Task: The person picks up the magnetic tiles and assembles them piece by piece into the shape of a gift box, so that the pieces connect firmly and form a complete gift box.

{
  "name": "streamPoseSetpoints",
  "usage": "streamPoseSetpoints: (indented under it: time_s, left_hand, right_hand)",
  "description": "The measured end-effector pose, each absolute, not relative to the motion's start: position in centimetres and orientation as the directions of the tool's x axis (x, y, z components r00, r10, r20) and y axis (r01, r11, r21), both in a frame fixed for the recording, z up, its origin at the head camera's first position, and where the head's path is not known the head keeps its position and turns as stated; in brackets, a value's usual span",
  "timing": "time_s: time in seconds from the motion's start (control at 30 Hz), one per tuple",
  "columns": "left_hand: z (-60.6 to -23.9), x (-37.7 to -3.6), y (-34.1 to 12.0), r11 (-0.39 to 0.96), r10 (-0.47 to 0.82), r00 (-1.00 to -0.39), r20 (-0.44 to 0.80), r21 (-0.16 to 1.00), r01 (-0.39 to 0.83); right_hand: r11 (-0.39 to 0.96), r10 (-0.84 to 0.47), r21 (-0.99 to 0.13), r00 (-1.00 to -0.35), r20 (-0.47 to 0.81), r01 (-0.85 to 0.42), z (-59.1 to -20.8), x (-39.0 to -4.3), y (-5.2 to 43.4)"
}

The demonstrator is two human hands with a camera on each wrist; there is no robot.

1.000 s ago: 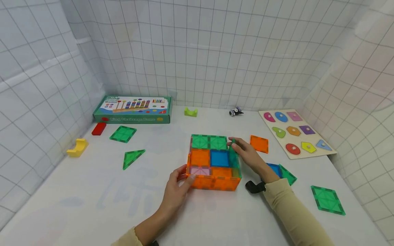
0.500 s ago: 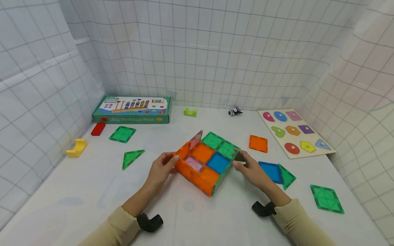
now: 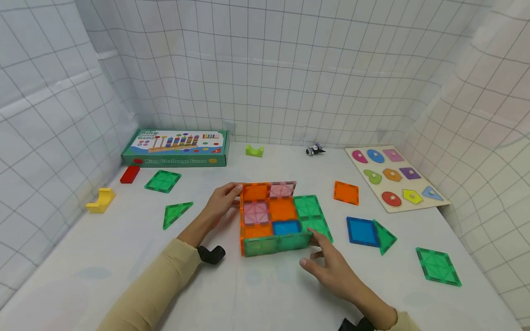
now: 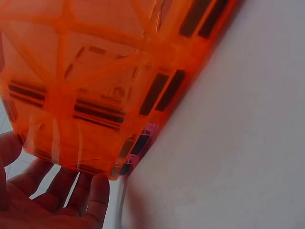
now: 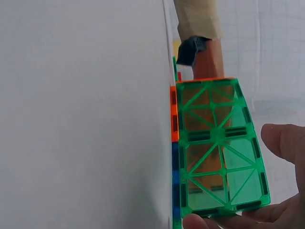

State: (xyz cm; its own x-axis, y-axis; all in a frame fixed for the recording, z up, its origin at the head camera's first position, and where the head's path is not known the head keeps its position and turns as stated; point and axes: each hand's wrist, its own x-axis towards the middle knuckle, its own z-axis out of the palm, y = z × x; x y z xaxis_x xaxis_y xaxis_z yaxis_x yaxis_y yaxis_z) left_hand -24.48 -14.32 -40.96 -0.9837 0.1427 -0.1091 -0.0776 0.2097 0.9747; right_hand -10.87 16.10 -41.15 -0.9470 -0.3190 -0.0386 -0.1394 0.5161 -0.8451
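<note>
Whereas half a second ago the magnetic tile tray (image 3: pixel 278 218) sat cornerwise between the two hands, the head view now records it squared to the table edge, turned roughly a quarter further, its green wall (image 3: pixel 276 243) facing the person and its orange and pink wall at the far side. Position: middle of the white table (image 3: pixel 103 257), resting flat. Left hand (image 3: pixel 223 198): at the far left corner, fingertips curled over the orange wall there, holding it. Right hand (image 3: pixel 327 266): drawn back from the near right corner, fingers relaxed and spread, index tip just touching or just beside the green wall; nothing grasped. Judgement: the turn looks complete and the right hand is letting go, the left alone steadying the piece. Nearby, apart from the tray: orange square tile (image 3: pixel 347 193), blue square tile (image 3: pixel 362 231), green triangle tile (image 3: pixel 175 213), shape puzzle board (image 3: pixel 395 177), game box (image 3: pixel 177 147). Left wrist view: orange wall (image 4: pixel 95 81) fills the frame at close range, fingers (image 4: pixel 97 195) of the left hand lying below its lower edge. Right wrist view: green wall (image 5: pixel 221 152) upright on the table, thumb and fingertips of the right hand (image 5: pixel 281 191) beside and beneath it, loosely open, not pinching.
</note>
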Motion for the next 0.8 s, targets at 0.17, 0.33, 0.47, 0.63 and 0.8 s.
streamPoseSetpoints:
  time_s: [0.17,0.33,0.47,0.63,0.8]
  left_hand:
    - [-41.0,-25.3,-13.6,0.205,0.146,-0.983,-0.111,0.975,-0.080]
    - [-41.2,-24.7,-13.4,0.233,0.122,-0.986,-0.111,0.969,-0.080]
    - [-41.3,-22.9,-13.8,0.272,0.141,-0.989,-0.043,0.962,-0.003]
    - [-41.3,-19.7,-14.3,0.286,0.226,-0.974,-0.005,0.956,0.062]
    - [-41.7,-17.7,-14.8,0.297,0.292,-0.956,-0.032,0.953,0.059]
  right_hand:
    - [0.540,-0.356,-0.824,-0.934,-0.037,-0.174,-41.2,-9.8,15.8]
    - [0.534,-0.354,-0.810,-0.934,0.048,-0.244,-41.4,-10.5,16.6]
    - [0.534,-0.326,-0.775,-0.928,0.179,-0.337,-41.8,-12.2,18.1]
    - [0.615,-0.273,-0.713,-0.939,0.208,-0.337,-42.2,-14.8,20.0]
    - [0.729,-0.241,-0.628,-0.961,0.138,-0.273,-42.2,-16.7,21.1]
